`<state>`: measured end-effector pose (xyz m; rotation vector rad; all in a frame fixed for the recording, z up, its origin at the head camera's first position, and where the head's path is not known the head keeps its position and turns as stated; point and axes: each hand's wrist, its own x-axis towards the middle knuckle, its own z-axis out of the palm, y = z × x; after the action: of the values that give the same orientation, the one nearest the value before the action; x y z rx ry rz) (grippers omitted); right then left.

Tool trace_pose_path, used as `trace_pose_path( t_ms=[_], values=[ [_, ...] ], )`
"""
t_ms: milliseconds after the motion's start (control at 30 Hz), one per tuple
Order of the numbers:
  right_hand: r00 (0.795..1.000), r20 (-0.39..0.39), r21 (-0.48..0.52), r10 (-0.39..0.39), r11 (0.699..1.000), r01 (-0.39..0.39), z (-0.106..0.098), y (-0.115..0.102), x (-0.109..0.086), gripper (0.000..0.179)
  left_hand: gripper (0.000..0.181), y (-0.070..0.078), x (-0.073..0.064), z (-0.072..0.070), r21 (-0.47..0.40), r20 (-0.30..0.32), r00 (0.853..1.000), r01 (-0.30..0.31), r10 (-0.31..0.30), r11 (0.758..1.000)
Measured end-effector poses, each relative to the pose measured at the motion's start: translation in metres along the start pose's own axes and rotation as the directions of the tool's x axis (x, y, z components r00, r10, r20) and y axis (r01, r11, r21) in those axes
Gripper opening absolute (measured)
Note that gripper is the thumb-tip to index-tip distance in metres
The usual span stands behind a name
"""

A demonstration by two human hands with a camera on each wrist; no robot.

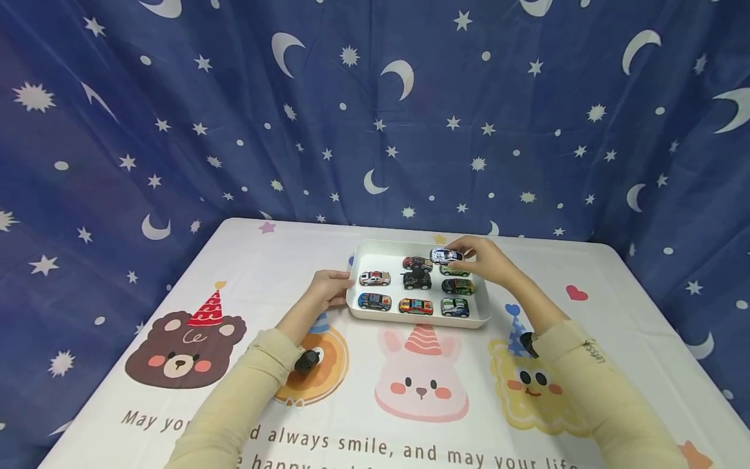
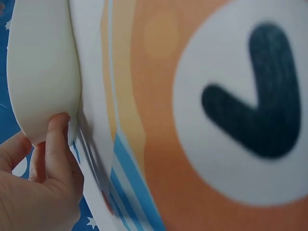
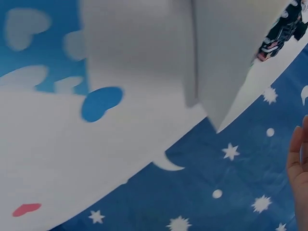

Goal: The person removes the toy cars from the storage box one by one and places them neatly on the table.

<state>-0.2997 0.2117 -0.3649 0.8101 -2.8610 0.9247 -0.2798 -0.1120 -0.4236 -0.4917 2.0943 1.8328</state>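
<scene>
A shallow white tray (image 1: pixel 377 251) holds several small toy cars. My left hand (image 1: pixel 327 288) grips its left edge; in the left wrist view, the fingers (image 2: pixel 57 139) pinch the tray wall (image 2: pixel 45 62). At the tray's back right, my right hand (image 1: pixel 487 259) holds a white toy car (image 1: pixel 444 255) above a green car (image 1: pixel 454 270). Close by are a dark red car (image 1: pixel 415 262), a black car (image 1: pixel 416 281) and a dark green car (image 1: pixel 458 286). The right wrist view catches only part of the right hand (image 3: pixel 299 166); the held car is hidden there.
Along the tray's front lie a blue car (image 1: pixel 375 301), a red-yellow car (image 1: pixel 415 307) and a dark car with white markings (image 1: pixel 455 307). A white-red car (image 1: pixel 375 279) is at the left. The white printed tablecloth (image 1: pixel 281 254) meets a blue star-patterned curtain (image 1: pixel 328 176).
</scene>
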Motion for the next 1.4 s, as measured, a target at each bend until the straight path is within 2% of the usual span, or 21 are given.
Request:
trace_pose_path(
  t_ms=[500, 667, 900, 1033, 1167, 1300, 1400],
  values=[
    [0.997, -0.073, -0.050, 0.001, 0.999, -0.005, -0.017, 0.036, -0.029, 0.032, 0.036, -0.006, -0.003, 0.001, 0.044, -0.052, 0.995, -0.079, 0.081, 0.996],
    [0.997, -0.069, -0.067, 0.013, 0.998, -0.018, -0.018, 0.046, -0.038, 0.033, 0.033, -0.008, -0.001, 0.001, 0.039, -0.065, 0.994, -0.086, 0.089, 0.996],
    [0.995, -0.057, -0.104, 0.082, 0.991, -0.087, -0.027, 0.064, -0.045, 0.033, 0.040, -0.004, 0.001, 0.001, 0.028, -0.060, 0.993, -0.096, 0.098, 0.995],
    [0.993, -0.046, -0.126, 0.109, 0.985, -0.114, -0.029, 0.073, -0.048, 0.033, 0.039, -0.004, 0.002, 0.001, 0.051, -0.065, 0.992, -0.105, 0.108, 0.993],
    [0.994, -0.047, -0.173, 0.097, 0.979, -0.104, -0.028, 0.084, -0.048, 0.033, 0.037, -0.005, 0.003, 0.001, 0.095, -0.082, 0.991, -0.101, 0.109, 0.990],
    [0.996, -0.031, -0.230, 0.080, 0.970, -0.085, -0.026, 0.092, -0.047, 0.032, 0.036, -0.005, 0.001, 0.001, 0.098, -0.083, 0.990, -0.105, 0.113, 0.990],
    [0.995, -0.009, -0.243, 0.096, 0.965, -0.095, -0.022, 0.098, -0.045, 0.032, 0.037, -0.005, -0.002, 0.001, 0.096, -0.076, 0.991, -0.106, 0.114, 0.990]
  ],
)
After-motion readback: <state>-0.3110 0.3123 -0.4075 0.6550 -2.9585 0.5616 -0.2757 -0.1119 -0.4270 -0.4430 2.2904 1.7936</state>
